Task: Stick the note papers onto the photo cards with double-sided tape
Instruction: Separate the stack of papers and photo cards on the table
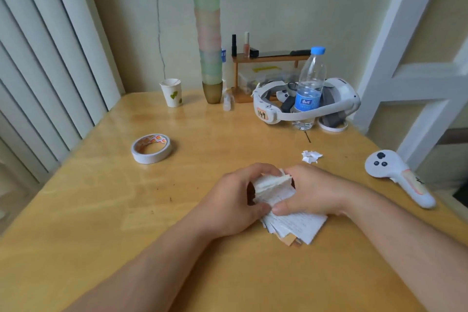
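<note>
You held the stack of note papers (268, 191) between both hands near the middle of the desk (101, 210), probably to thumb one sheet loose. Your left hand (233, 200) had its fingers curled round the stack's left side, and your right hand (316, 192) gripped the right side, thumb pressed on the top sheet. The lower sheets fanned out flat on the desk beneath, with brown photo cards (291, 240) peeking from under them. The papers carried lines of handwriting too small to read.

The roll of double-sided tape (151, 148) lay flat toward the desk's left edge, apart from your hands, its core printed in orange that I could not read. A few torn paper scraps (311, 156) sat just beyond your right hand.

Toward the far edge, a headset (306, 104) bore a tag reading "149", and a water bottle (310, 86) stood with a blue label whose characters were unclear. A controller (395, 175) lay at the right edge.
</note>
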A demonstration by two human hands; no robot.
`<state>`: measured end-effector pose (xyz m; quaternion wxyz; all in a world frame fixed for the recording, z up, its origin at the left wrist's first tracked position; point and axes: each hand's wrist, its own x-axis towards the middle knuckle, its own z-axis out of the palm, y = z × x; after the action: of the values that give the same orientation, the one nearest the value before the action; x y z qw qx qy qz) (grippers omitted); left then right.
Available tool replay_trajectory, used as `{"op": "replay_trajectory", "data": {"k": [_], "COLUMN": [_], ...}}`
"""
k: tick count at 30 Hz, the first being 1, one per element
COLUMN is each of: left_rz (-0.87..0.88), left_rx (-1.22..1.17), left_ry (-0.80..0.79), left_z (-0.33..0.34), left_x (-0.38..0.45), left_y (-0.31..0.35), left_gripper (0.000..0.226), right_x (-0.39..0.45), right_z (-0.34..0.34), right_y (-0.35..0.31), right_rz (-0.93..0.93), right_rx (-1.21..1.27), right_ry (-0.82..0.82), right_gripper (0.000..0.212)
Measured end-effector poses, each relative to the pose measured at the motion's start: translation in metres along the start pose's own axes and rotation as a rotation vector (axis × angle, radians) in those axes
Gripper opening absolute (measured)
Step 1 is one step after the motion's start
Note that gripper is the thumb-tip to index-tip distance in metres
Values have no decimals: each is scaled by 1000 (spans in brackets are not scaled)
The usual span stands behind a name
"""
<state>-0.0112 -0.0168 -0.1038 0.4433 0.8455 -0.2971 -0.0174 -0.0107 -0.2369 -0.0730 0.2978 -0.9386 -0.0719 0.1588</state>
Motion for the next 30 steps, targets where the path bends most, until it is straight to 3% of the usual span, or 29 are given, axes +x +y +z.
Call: {"op": "replay_trajectory", "data": {"k": [3, 7, 11, 15, 20, 23, 27, 30], "left_rz": [-14, -52, -124, -164, -237, -288, -379, -462], "left_rx": [-84, -85, -113, -48, -164, -322, -553, -745], "left_ry": [45, 43, -3, 30, 166, 245, 473, 478], "left_z": [-5, -10, -14, -12, -9, -9, -20, -28], "left_x": [-1, 1, 3, 8, 12, 15, 18, 24], "left_y": [-1, -1, 1, 3, -3, -8, -19, -26], "left_gripper": [82, 107, 115, 109, 102, 95, 70, 65], "right_x": [2, 2, 9, 8, -1, -7, -11, -14], "right_z": [3, 2, -8, -9, -15, -19, -23, -15], "right_y": [-11, -31, -41, -41, -14, 0, 2, -1], "right_rz": [-32, -113, -180, -203, -89, -46, 91, 73], "right_rx": [16, -36, -42, -34, -29, -26, -290, -345], "right_ry": [-8, 5, 74, 121, 205, 167, 99, 22], "right_gripper": [54, 40, 49, 57, 64, 56, 73, 79]}}
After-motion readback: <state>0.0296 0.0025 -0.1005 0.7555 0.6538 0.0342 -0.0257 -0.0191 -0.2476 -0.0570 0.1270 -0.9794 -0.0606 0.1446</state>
